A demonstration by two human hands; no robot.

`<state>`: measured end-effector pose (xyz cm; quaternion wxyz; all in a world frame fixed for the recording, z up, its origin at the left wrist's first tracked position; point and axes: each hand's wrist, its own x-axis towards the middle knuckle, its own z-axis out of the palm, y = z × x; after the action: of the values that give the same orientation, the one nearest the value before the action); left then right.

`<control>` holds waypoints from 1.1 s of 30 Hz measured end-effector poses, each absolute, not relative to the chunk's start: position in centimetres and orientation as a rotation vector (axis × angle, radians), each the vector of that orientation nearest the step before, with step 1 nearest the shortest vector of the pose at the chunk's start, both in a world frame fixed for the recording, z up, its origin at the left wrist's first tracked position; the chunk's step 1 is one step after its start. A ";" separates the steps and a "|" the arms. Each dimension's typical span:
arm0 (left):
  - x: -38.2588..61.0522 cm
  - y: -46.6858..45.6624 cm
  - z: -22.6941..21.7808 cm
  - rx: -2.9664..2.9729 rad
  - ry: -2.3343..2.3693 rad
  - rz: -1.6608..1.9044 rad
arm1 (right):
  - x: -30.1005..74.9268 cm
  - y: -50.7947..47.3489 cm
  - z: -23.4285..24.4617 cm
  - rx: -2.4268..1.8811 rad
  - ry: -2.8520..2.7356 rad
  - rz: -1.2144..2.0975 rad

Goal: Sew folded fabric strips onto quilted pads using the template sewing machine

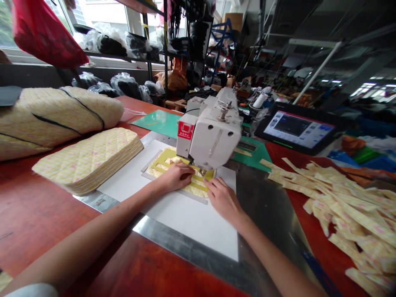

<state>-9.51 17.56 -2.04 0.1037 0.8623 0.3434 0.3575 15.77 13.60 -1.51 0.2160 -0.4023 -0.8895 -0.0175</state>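
Right hand at yellow template edge

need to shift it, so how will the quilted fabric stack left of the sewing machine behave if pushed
The quilted fabric stack would probably skew, as its many layers show no band around them. Tipping seems unlikely, since it lies broad and low.

Daylight enters through the windows on your left, above a low grey wall. Beyond your glossy red-brown desk stands a dark-framed shelving rack; rightward, beneath a dim ceiling, you see far windows.
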 end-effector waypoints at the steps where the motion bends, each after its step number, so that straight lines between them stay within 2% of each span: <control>1: -9.6 17.3 -2.0 2.541 1.010 1.055 | 15.7 13.4 -1.5 -1.110 -2.475 -0.056; 14: -7.6 15.8 -2.2 2.504 1.011 1.039 | 17.3 12.0 -1.3 -1.131 -2.492 -0.123; 19: -7.3 14.9 -1.6 2.523 0.998 1.014 | 17.7 10.6 -0.6 -1.156 -2.460 -0.034; 22: -7.5 12.4 -0.8 2.514 0.969 1.080 | 19.0 8.9 -0.4 -1.162 -2.418 0.064; 27: -8.0 6.6 0.1 2.206 1.206 1.408 | 22.2 6.7 -0.9 -1.149 -2.398 0.093; 33: -8.0 2.2 0.2 2.006 1.395 1.265 | 25.1 6.2 -1.2 -1.262 -2.319 0.171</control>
<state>-8.03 2.19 0.17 0.1938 0.7153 0.4974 0.4510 25.08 6.21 -1.17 0.2454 -0.4625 -0.8496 0.0628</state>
